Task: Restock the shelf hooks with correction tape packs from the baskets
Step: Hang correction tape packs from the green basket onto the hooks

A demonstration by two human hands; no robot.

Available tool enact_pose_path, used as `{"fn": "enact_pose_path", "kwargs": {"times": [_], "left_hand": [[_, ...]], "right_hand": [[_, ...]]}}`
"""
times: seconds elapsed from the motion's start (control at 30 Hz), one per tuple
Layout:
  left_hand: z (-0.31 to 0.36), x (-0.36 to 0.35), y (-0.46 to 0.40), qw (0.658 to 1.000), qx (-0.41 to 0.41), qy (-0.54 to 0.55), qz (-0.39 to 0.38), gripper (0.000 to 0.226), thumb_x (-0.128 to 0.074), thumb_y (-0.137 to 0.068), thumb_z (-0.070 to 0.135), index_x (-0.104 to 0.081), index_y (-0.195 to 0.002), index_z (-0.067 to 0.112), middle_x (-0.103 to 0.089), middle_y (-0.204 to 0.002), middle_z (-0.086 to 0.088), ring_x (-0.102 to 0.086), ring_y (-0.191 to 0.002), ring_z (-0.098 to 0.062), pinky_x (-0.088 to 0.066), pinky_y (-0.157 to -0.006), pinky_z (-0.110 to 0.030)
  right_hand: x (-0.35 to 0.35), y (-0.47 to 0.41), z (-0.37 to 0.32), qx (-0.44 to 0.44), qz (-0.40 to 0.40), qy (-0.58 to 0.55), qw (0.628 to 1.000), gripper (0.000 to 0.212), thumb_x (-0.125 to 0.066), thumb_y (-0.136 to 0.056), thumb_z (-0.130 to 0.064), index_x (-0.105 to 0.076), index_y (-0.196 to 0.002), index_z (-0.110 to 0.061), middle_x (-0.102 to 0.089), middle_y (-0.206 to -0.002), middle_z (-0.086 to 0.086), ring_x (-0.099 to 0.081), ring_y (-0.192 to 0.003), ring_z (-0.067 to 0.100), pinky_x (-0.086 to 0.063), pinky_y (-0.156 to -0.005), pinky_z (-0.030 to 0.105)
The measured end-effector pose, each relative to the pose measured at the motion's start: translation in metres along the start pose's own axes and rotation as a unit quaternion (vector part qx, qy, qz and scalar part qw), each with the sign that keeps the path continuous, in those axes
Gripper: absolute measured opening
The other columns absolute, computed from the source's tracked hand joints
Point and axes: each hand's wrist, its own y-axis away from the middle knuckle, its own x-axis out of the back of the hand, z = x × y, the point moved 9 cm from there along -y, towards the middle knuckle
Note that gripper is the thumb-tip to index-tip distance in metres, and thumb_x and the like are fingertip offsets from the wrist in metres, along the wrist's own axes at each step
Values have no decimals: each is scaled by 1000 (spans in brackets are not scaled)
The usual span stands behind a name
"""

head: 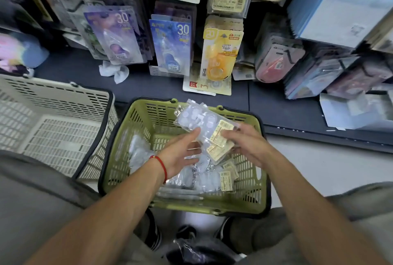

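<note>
Over the green basket (253, 181), the left hand (180, 155) and right hand (244, 140) together grasp a fan of clear correction tape packs (204, 124), long axis slanting up-left toward the shelf, labelled ends nearest the right hand. More packs (204, 179) lie loose in the basket. Beside it stands a beige basket (63, 103); beyond, carded packs hang on hooks (170, 45).
</note>
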Motion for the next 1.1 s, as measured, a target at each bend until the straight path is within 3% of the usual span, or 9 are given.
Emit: {"fn": "enact_pose_path", "kwargs": {"times": [0.17, 0.33, 0.43, 0.5, 0.6, 0.7, 0.87, 1.0, 1.1], "left_hand": [[4, 56, 8, 985, -42, 101, 136, 45, -66, -102, 11, -51, -145, 7, -70, -131, -20, -71, -106, -35, -61, -81, -49], [-11, 123, 24, 967, -25, 14, 252, 51, -71, -94, -3, -55, -138, 17, -71, -129, -15, -71, -108, -35, -62, -74, -47], [-15, 133, 29, 969, -42, 3, 242, 64, -75, -88, -7, -56, -141, 23, -68, -136, -14, -62, -128, -37, -50, -106, -62], [-13, 135, 33, 967, -58, -27, 246, 67, -78, -84, -7, -59, -131, 36, -71, -115, 2, -57, -129, -27, -42, -112, -52], [-6, 138, 30, 959, -82, -81, 257, 70, -79, -82, -11, -58, -135, 30, -66, -103, 14, -58, -118, -19, -43, -97, -36], [6, 129, 22, 953, -120, -135, 244, 64, -78, -82, -12, -58, -130, 25, -68, -110, 10, -62, -110, -17, -50, -78, -22], [19, 101, 9, 950, -131, -206, 193, 49, -76, -87, -6, -59, -110, 33, -67, -106, 13, -60, -94, 1, -51, -75, -19], [18, 87, 2, 961, -130, -198, 144, 35, -73, -94, 2, -65, -115, 28, -75, -108, 6, -69, -104, -13, -55, -74, -23], [4, 73, -4, 987, -78, -110, 92, 35, -69, -97, 14, -66, -130, 24, -74, -127, -5, -67, -117, -27, -53, -103, -51]], "right_hand": [[-54, -41, 34, -1, 19, 93, 995, 27, -63, -102, -42, -72, -113, -19, -79, -106, 3, -76, -100, 24, -60, -96, 52], [-52, -76, 123, -89, 74, 386, 915, 61, -61, -104, -29, -35, -157, -10, -51, -152, 16, -51, -138, 37, -45, -113, 48], [-59, -86, 139, -84, 75, 375, 920, 66, -68, -100, -23, -34, -155, -16, -50, -150, 16, -49, -137, 39, -48, -110, 49], [-61, -90, 131, -57, 69, 323, 942, 52, -71, -97, -19, -46, -143, -23, -56, -136, 7, -63, -115, 32, -59, -92, 43], [-65, -87, 102, -35, 33, 191, 980, 35, -70, -98, -13, -60, -123, -35, -57, -126, -3, -70, -82, 18, -60, -61, 29], [-61, -80, 61, -14, -11, 187, 982, 9, -69, -100, -22, -75, -98, -28, -75, -101, -2, -68, -83, 14, -61, -86, 35], [-49, -45, 1, 28, -117, 67, 990, 23, -82, -88, -14, -78, -110, -10, -81, -98, 8, -75, -88, 16, -60, -82, 27], [-51, -25, -16, 36, -175, -49, 983, 36, -81, -82, -14, -74, -113, 3, -76, -89, 18, -73, -78, 20, -60, -73, 22], [-54, -33, -7, 17, -77, -44, 996, 30, -78, -90, -20, -70, -101, 6, -71, -68, 12, -60, -54, 13, -52, -54, 19]]}}
